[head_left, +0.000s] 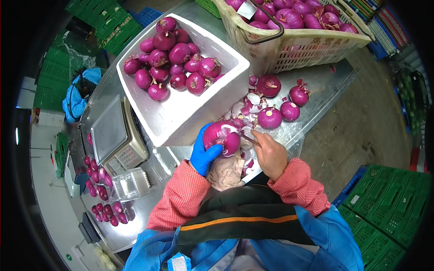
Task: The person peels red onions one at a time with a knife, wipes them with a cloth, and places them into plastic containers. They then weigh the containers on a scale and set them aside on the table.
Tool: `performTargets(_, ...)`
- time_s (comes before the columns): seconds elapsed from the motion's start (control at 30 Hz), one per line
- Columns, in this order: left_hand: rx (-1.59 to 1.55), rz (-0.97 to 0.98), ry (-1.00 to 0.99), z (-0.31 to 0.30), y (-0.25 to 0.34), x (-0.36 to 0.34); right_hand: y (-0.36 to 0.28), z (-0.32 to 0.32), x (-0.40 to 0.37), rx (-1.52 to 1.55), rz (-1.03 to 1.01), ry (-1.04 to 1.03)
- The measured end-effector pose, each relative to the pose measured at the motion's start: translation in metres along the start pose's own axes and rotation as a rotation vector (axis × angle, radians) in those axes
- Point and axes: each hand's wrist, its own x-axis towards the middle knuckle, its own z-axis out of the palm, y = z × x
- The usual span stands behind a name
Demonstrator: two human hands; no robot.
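Note:
My left hand [202,152], in a blue glove, is closed around a large red onion [222,138] with a pale patch on its top. My bare right hand [271,156] grips a small knife [251,140], its tip at the right side of that onion. Beneath and beyond my hands lie loose onion skins [246,107] in purple and white. Several whole red onions [269,118] rest on the metal table just past my right hand. A white foam box [205,113] holding several red onions stands beyond my left hand.
At the back stands a cream plastic basket [298,56] full of red onions. A weighing scale [126,151], clear plastic trays [131,184] and small onions [108,212] occupy the table's left. Green crates [389,203] are stacked at the right, beyond the metal table's edge.

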Motion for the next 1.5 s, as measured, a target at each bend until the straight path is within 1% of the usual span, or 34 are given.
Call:
performTargets(0.03, -0.002, 0.005, 0.008, 0.001, -0.001, -0.001, 0.004, 0.007, -0.002, 0.047, 0.017, -0.001)
performTargets(0.13, -0.038, -0.022, 0.01, 0.005, 0.001, -0.001, 0.021, 0.024, 0.001, 0.623, 0.594, -0.324)
performTargets(0.23, -0.078, -0.069, -0.072, 0.006, -0.002, -0.001, 0.032, 0.02, 0.008, 0.842, 0.698, -0.552)
performTargets(0.33, -0.149, -0.11, -0.055, 0.015, 0.007, 0.005, 0.033, 0.023, 0.009, 0.609, 0.489, -0.325)
performTargets(0.37, -0.148, -0.133, -0.05, 0.01, 0.006, 0.008, 0.032, 0.02, 0.008, 0.422, 0.344, -0.211)
performTargets(0.43, -0.146, -0.184, -0.035, -0.007, 0.003, 0.011, 0.009, -0.004, 0.01, 0.051, 0.056, 0.011)
performTargets(0.53, -0.14, -0.222, -0.035, -0.013, 0.009, 0.012, -0.002, -0.031, 0.016, -0.108, -0.244, -0.059)
performTargets(0.63, -0.157, -0.26, -0.058, -0.01, 0.02, 0.011, 0.004, -0.034, 0.018, -0.202, -0.335, -0.059)
performTargets(0.77, -0.159, -0.301, -0.033, -0.004, 0.028, 0.008, 0.01, -0.032, 0.02, -0.286, -0.352, -0.026)
performTargets(0.87, -0.042, -0.321, -0.078, -0.019, 0.018, 0.012, 0.012, -0.029, 0.021, -0.312, -0.343, -0.003)
performTargets(0.97, 0.062, -0.284, -0.08, -0.024, 0.012, 0.012, 0.015, -0.026, 0.021, -0.333, -0.326, 0.02)
performTargets(1.07, 0.208, -0.164, -0.006, -0.01, 0.013, 0.008, 0.013, -0.023, 0.021, -0.339, -0.266, 0.033)
performTargets(1.13, 0.245, -0.122, 0.009, -0.004, 0.01, 0.007, 0.009, -0.019, 0.021, -0.32, -0.22, 0.043)
performTargets(1.17, 0.263, -0.1, 0.016, -0.003, 0.01, 0.007, 0.007, -0.017, 0.019, -0.264, -0.157, 0.002)
performTargets(1.27, 0.242, -0.115, 0.049, -0.008, 0.006, 0.012, 0.0, -0.006, 0.012, -0.053, 0.012, -0.106)
performTargets(1.33, 0.216, -0.168, 0.088, -0.012, 0.003, 0.016, -0.001, 0.003, 0.01, 0.141, 0.107, -0.154)
performTargets(1.37, 0.204, -0.195, 0.107, -0.013, 0.002, 0.017, 0.001, 0.004, 0.013, 0.215, 0.205, -0.222)
performTargets(1.47, 0.212, -0.144, 0.045, -0.001, 0.001, 0.008, 0.027, 0.004, 0.025, 0.199, 0.447, -0.351)
performTargets(1.5, 0.171, -0.165, 0.05, -0.002, 0.0, 0.011, 0.03, 0.007, 0.023, 0.283, 0.34, -0.273)
